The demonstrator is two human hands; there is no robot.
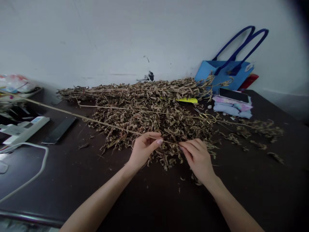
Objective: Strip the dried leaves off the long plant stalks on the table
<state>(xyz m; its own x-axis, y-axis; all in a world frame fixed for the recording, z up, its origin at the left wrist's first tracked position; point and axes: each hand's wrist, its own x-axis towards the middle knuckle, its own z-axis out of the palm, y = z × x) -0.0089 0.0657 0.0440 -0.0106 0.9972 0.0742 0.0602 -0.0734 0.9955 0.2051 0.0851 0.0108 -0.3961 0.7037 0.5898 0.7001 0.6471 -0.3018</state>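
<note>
A long thin dried stem (96, 121) slants from the far left down to the middle. My left hand (145, 148) pinches it between thumb and fingers. Farther right along the same stem, my right hand (196, 158) has its fingers closed on it. Under and behind both hands lies a wide pile of dried brown leaves (154, 120). Another bare stem (116, 108) rests across the pile. Dried leafy stalks (135, 89) are stacked along the wall side.
Gold-handled scissors (209, 118) lie right of the pile, near a phone (233, 94) on a cloth packet (231, 108). Behind stands a blue bag (224, 75). On the left are a dark flat object (59, 130), a power strip (27, 130) and a white cable (43, 162).
</note>
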